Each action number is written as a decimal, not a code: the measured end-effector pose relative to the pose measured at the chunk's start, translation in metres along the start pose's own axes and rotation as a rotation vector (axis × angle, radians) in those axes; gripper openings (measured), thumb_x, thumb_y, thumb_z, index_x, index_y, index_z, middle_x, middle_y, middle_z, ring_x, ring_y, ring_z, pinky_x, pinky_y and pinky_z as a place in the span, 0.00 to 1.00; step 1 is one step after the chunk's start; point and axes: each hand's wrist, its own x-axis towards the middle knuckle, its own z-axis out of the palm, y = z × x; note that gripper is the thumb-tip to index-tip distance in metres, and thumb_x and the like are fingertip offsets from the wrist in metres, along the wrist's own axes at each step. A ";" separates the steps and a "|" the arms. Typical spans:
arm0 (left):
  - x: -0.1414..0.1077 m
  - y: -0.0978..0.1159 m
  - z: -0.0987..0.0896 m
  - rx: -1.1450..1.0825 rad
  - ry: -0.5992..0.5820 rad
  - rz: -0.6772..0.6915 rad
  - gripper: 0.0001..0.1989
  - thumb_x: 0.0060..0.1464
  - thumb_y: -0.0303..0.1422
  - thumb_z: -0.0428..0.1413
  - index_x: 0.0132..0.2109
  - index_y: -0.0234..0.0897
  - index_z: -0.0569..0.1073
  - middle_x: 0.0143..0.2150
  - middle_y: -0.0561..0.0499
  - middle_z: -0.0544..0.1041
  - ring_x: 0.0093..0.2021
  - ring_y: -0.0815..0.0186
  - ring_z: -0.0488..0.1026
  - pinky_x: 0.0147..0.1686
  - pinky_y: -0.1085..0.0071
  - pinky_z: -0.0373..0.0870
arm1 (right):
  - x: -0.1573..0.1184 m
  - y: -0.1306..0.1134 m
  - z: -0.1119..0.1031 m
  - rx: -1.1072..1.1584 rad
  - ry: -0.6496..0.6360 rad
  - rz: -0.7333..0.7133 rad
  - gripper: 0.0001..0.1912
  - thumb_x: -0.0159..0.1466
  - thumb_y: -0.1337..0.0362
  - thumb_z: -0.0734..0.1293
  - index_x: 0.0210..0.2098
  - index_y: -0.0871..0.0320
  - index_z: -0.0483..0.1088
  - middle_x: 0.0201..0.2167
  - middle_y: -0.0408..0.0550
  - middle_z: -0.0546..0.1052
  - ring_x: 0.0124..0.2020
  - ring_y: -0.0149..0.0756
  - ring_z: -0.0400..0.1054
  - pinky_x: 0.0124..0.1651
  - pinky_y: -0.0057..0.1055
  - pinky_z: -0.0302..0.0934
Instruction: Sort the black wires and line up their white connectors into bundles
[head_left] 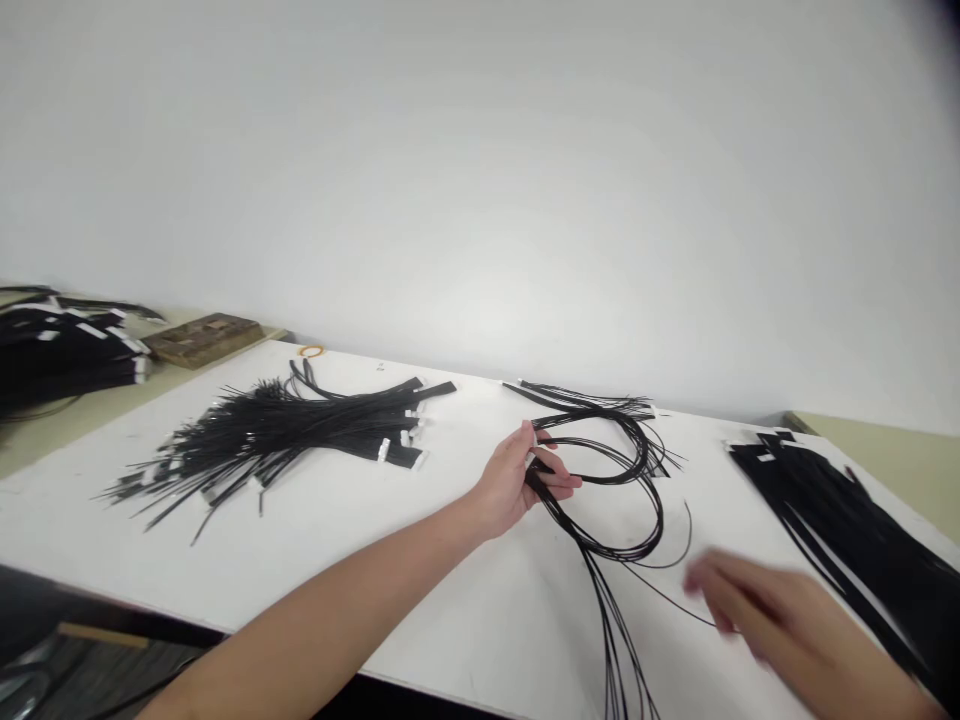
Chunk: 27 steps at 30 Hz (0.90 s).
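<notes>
My left hand (517, 480) is closed around a bundle of thin black wires (637, 545) near a small white connector, mostly hidden by the fingers. The wires loop out to the right, and their loose ends hang toward the table's front edge. My right hand (765, 610), smeared by motion, is at the lower right with its fingers bent. One stray wire from the bundle runs up to its fingertips; whether they grip it is unclear. Behind the held bundle, another group of black wires (570, 400) lies on the white table (465, 600).
On the left of the table lies a pile of black wire harnesses (300, 435) with white connectors. More black harnesses (847, 530) lie on the right. At the far left are another dark pile (67, 350), a worn brown board (202, 340) and a yellow ring (310, 351). A pale wall (480, 180) stands behind.
</notes>
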 end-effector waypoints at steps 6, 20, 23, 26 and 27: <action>0.000 0.005 0.004 -0.081 0.050 0.111 0.20 0.54 0.48 0.51 0.42 0.35 0.63 0.29 0.47 0.76 0.35 0.59 0.77 0.36 0.65 0.73 | 0.099 -0.038 0.031 0.133 -0.271 -0.294 0.17 0.63 0.57 0.58 0.21 0.58 0.62 0.18 0.40 0.61 0.21 0.27 0.51 0.22 0.25 0.47; -0.002 -0.007 0.008 0.050 0.036 0.109 0.20 0.55 0.48 0.49 0.41 0.34 0.65 0.35 0.42 0.78 0.37 0.61 0.76 0.45 0.60 0.70 | 0.089 -0.009 0.081 -0.211 0.490 -0.673 0.06 0.61 0.68 0.63 0.27 0.59 0.68 0.19 0.40 0.68 0.20 0.26 0.57 0.26 0.25 0.51; -0.001 -0.008 0.008 0.080 0.052 0.096 0.20 0.55 0.48 0.49 0.41 0.34 0.65 0.37 0.42 0.78 0.37 0.61 0.77 0.40 0.63 0.72 | 0.089 -0.009 0.080 -0.277 0.552 -0.680 0.05 0.60 0.67 0.63 0.28 0.59 0.68 0.20 0.42 0.69 0.21 0.27 0.59 0.29 0.27 0.52; 0.000 -0.008 0.009 0.073 0.049 0.085 0.20 0.54 0.49 0.50 0.40 0.34 0.65 0.38 0.41 0.78 0.39 0.59 0.76 0.38 0.64 0.73 | 0.089 -0.011 0.075 -0.099 0.386 -0.501 0.06 0.62 0.65 0.61 0.31 0.58 0.68 0.23 0.44 0.70 0.23 0.28 0.60 0.28 0.27 0.52; 0.000 -0.008 0.009 0.065 0.043 0.081 0.21 0.53 0.49 0.50 0.40 0.34 0.65 0.39 0.41 0.78 0.40 0.58 0.76 0.39 0.62 0.73 | 0.090 -0.012 0.072 0.025 0.281 -0.431 0.07 0.63 0.63 0.60 0.31 0.58 0.66 0.23 0.43 0.69 0.23 0.28 0.58 0.26 0.26 0.52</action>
